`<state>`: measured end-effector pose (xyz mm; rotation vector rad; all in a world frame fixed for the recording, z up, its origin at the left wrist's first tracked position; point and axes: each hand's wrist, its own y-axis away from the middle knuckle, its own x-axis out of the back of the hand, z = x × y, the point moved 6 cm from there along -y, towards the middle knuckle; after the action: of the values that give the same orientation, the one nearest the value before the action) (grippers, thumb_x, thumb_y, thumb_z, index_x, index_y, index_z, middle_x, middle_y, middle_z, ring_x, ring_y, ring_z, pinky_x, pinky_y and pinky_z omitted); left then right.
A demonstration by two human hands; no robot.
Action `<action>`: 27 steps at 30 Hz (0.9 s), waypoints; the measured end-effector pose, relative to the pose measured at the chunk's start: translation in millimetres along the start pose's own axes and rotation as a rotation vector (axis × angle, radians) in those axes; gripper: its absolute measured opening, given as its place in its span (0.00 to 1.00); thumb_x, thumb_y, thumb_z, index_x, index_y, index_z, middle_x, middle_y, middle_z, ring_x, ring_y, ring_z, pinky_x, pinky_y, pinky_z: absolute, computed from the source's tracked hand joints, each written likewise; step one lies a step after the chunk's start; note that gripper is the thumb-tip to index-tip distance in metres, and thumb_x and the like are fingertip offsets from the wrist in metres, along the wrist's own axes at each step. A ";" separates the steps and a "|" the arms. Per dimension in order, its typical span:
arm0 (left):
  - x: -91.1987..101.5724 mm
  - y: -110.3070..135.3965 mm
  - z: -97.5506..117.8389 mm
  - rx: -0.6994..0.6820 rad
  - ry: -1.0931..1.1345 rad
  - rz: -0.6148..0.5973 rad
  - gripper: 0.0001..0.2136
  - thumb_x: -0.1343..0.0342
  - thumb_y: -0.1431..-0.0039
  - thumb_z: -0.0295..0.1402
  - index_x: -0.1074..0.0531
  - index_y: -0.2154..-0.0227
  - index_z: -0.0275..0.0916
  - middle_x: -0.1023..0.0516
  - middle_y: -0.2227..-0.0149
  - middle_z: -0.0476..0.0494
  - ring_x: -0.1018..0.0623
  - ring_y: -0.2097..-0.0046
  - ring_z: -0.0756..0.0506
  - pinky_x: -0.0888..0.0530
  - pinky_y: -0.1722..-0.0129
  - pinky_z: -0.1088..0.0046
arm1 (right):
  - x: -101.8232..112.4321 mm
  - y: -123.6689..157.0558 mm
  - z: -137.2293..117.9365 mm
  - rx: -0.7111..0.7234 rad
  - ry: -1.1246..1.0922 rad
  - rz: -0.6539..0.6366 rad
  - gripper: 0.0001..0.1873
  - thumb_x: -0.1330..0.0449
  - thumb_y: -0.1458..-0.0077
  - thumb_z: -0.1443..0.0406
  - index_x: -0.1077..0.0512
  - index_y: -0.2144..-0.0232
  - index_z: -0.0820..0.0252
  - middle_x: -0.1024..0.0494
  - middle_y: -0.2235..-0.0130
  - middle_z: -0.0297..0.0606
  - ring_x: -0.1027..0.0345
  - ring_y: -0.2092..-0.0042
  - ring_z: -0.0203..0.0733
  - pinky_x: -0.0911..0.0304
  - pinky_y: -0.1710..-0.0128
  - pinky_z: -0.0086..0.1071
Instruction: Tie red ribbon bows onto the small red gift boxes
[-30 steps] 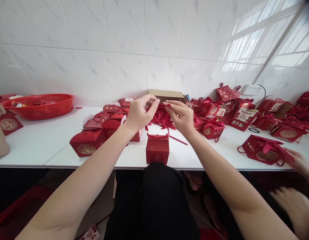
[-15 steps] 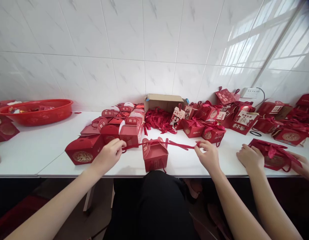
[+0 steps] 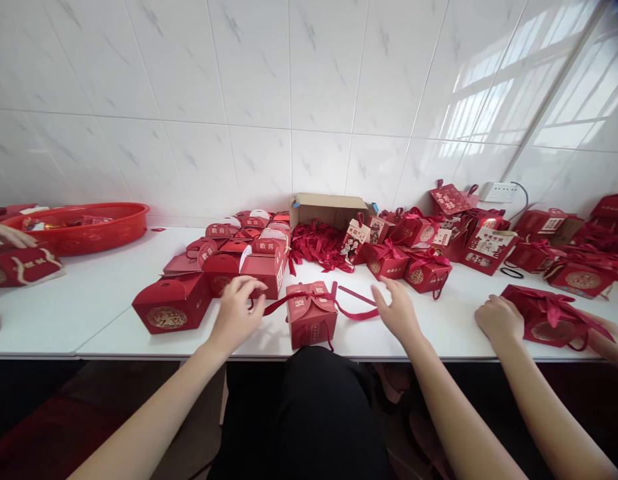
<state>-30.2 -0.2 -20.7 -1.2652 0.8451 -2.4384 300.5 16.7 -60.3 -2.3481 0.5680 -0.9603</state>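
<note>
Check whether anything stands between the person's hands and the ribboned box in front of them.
Nothing visible blocks either. Only ribbon runs between the left hand and the box; toward the right hand lie its other end and, just behind, a flat red strip.

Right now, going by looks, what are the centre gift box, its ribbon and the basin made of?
Gift box: probably card, matte, with crisp folds. Ribbon: likely fabric, satiny or velvety, drooping in soft curves. Basin: apparently glossy plastic, its smooth wall catching light.
</note>
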 end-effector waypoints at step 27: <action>-69.5 0.0 17.0 0.213 0.547 -0.057 0.18 0.39 0.52 0.38 0.34 0.59 0.39 0.30 0.55 0.41 0.27 0.53 0.43 0.29 0.53 0.62 | -51.9 30.4 -99.9 0.268 -0.169 -0.348 0.22 0.46 0.42 0.58 0.28 0.50 0.64 0.32 0.44 0.53 0.39 0.42 0.52 0.44 0.42 0.44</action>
<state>24.2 26.7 -58.6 -0.5556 0.6449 -2.8760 187.9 -9.3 -45.0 -2.2906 -0.0392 -0.9073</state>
